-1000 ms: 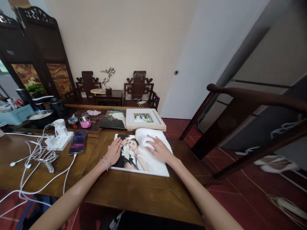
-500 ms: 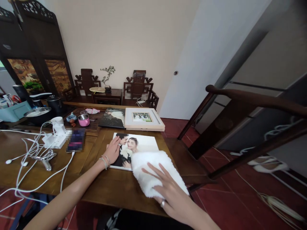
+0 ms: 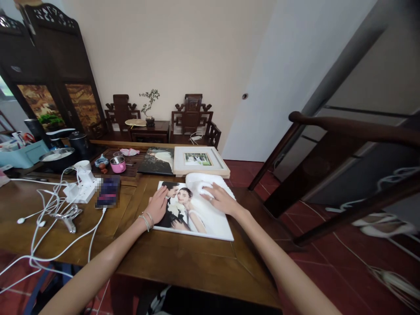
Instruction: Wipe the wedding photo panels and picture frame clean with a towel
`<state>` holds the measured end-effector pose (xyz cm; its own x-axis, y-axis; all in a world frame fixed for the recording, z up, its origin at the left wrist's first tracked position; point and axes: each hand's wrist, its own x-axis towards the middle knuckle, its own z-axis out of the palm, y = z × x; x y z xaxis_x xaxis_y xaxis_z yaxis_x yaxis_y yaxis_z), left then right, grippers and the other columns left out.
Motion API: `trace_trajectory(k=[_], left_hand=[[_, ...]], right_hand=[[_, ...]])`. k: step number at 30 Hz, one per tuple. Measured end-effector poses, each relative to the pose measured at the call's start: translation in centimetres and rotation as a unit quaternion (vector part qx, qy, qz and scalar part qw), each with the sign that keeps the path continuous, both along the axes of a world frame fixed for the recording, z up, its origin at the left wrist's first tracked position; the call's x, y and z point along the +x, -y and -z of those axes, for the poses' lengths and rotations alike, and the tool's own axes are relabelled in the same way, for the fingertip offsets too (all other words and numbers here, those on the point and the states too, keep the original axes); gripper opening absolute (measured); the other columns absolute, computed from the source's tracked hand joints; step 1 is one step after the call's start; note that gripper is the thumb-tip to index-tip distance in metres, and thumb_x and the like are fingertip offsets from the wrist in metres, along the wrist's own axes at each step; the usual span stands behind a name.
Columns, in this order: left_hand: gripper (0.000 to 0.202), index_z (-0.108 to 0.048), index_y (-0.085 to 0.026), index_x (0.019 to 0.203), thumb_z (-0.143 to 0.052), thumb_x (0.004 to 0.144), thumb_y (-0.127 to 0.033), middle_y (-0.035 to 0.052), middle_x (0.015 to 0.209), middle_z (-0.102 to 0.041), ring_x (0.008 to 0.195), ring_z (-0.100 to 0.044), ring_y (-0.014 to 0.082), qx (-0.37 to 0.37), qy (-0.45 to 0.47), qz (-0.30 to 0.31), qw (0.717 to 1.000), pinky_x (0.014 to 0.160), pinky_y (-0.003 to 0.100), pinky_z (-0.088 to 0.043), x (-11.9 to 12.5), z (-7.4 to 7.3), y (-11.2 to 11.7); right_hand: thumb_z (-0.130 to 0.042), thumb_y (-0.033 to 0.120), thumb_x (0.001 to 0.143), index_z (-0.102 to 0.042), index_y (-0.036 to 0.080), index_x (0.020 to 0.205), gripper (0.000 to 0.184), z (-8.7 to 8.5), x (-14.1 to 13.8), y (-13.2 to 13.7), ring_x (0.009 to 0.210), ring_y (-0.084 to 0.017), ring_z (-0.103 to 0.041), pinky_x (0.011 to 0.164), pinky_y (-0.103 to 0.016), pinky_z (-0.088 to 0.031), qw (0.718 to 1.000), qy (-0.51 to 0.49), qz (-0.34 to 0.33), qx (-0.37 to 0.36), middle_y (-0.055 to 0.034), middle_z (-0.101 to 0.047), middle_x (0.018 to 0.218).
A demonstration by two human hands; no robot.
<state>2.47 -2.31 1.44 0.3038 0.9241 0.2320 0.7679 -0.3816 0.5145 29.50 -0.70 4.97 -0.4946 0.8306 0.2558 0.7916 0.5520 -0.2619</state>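
A flat white-edged panel with a printed wedding photo [image 3: 188, 216] lies face up on the wooden table. My left hand [image 3: 156, 206] rests flat on its left side, fingers stretched over the picture, with bands on the wrist. At the panel's upper right, my right hand [image 3: 223, 201] holds a fluffy white cloth [image 3: 197, 180] against the surface, a fold of it bunched at the fingers. The cloth hides the panel's upper right corner and reaches the edge of a framed picture behind.
Behind the panel lie a pale framed picture [image 3: 201, 158] and a dark photo board [image 3: 155, 161]. To the left are a phone [image 3: 109, 192], a power strip [image 3: 82, 192], tangled white cables and a pink cup [image 3: 117, 165]. A wooden chair [image 3: 295, 175] stands at right.
My right hand has pushed the cloth away from me, from the panel's lower right to its upper right, uncovering the lower part. My left hand has stayed on the panel.
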Motion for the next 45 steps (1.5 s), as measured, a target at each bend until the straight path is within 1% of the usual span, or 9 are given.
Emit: trace_trajectory(k=[6, 11, 14, 18, 25, 29, 33, 40, 45], left_hand=[[0.043, -0.042, -0.017, 0.132, -0.028, 0.093, -0.025, 0.0112, 0.145, -0.034, 0.135, -0.028, 0.0222, -0.001, 0.012, -0.013, 1.0, 0.108, 0.049, -0.026, 0.1, 0.2, 0.0], [0.042, -0.042, -0.016, 0.132, -0.028, 0.093, -0.024, 0.0114, 0.145, -0.035, 0.136, -0.028, 0.0217, 0.003, 0.01, -0.012, 1.0, 0.109, 0.047, -0.025, 0.3, 0.1, 0.1], [0.043, -0.042, -0.014, 0.132, -0.028, 0.093, -0.023, 0.012, 0.145, -0.034, 0.136, -0.027, 0.0219, -0.009, 0.0, -0.015, 1.0, 0.11, 0.048, -0.024, 0.4, -0.1, 0.2], [0.044, -0.041, -0.013, 0.133, -0.027, 0.092, -0.023, 0.0122, 0.146, -0.032, 0.136, -0.026, 0.0222, -0.019, -0.008, -0.012, 1.0, 0.11, 0.049, -0.024, 0.5, -0.5, 0.3], [0.046, -0.038, -0.015, 0.135, -0.024, 0.093, -0.026, 0.011, 0.147, -0.031, 0.137, -0.024, 0.0222, -0.032, 0.003, -0.008, 0.999, 0.109, 0.052, -0.024, 0.2, -0.2, 0.2], [0.045, -0.038, -0.014, 0.135, -0.024, 0.093, -0.026, 0.011, 0.146, -0.032, 0.137, -0.025, 0.0202, -0.024, 0.003, -0.004, 1.0, 0.11, 0.047, -0.022, 0.2, -0.2, 0.2], [0.045, -0.038, -0.014, 0.135, -0.025, 0.093, -0.024, 0.0115, 0.147, -0.032, 0.137, -0.025, 0.021, -0.027, 0.001, -0.012, 1.0, 0.11, 0.048, -0.023, 0.2, -0.3, 0.2], [0.045, -0.038, -0.012, 0.135, -0.023, 0.093, -0.023, 0.0126, 0.147, -0.031, 0.137, -0.025, 0.022, -0.029, -0.004, -0.015, 0.999, 0.109, 0.051, -0.024, 0.5, -0.3, 0.3], [0.044, -0.039, -0.014, 0.133, -0.024, 0.093, -0.022, 0.0125, 0.146, -0.032, 0.136, -0.026, 0.0217, -0.013, -0.006, -0.008, 1.0, 0.109, 0.049, -0.024, 0.5, -0.1, 0.2]], right_hand=[[-0.041, 0.025, 0.089, -0.062, 0.017, 0.098, 0.024, 0.6, -0.3, 6.4, 0.134, -0.025, -0.028, 0.11, -0.053, -0.019, 0.999, 0.007, -0.037, 0.023, -0.0146, -0.047, 0.136], [-0.044, 0.012, 0.079, -0.061, 0.019, 0.076, 0.018, 0.0, -0.6, 14.5, 0.139, -0.026, -0.013, 0.111, -0.056, -0.014, 0.995, 0.034, -0.094, 0.004, -0.008, -0.037, 0.144], [-0.045, 0.01, 0.076, -0.06, 0.02, 0.074, 0.018, -0.5, -0.9, 16.5, 0.139, -0.027, -0.011, 0.111, -0.058, -0.012, 0.99, 0.048, -0.129, -0.008, -0.0047, -0.035, 0.146], [-0.045, 0.011, 0.078, -0.062, 0.019, 0.079, 0.019, -0.6, -1.1, 14.5, 0.139, -0.026, -0.014, 0.111, -0.056, -0.013, 0.989, 0.046, -0.138, -0.004, -0.0063, -0.037, 0.144], [-0.042, 0.024, 0.089, -0.064, 0.016, 0.102, 0.027, 0.1, -1.9, 4.8, 0.135, -0.026, -0.027, 0.109, -0.052, -0.018, 0.998, 0.029, -0.05, 0.016, -0.0157, -0.053, 0.13], [-0.041, 0.03, 0.092, -0.063, 0.015, 0.107, 0.031, 0.4, -2.5, 1.8, 0.136, -0.028, -0.024, 0.108, -0.056, -0.015, 0.998, 0.041, -0.017, 0.033, -0.0172, -0.054, 0.129], [-0.043, 0.026, 0.09, -0.064, 0.018, 0.104, 0.027, 0.5, -3.1, 3.9, 0.138, -0.029, -0.017, 0.107, -0.06, -0.012, 0.998, 0.052, -0.025, 0.04, -0.0118, -0.045, 0.139], [-0.046, 0.014, 0.081, -0.065, 0.02, 0.084, 0.02, -0.2, -4.1, 13.6, 0.139, -0.029, -0.006, 0.11, -0.058, -0.004, 0.993, 0.065, -0.098, 0.005, -0.0004, -0.026, 0.149], [-0.046, 0.014, 0.082, -0.065, 0.021, 0.091, 0.023, -0.8, -4.1, 12.2, 0.139, -0.026, -0.011, 0.11, -0.057, -0.008, 0.992, 0.052, -0.117, -0.017, -0.0012, -0.034, 0.146]])
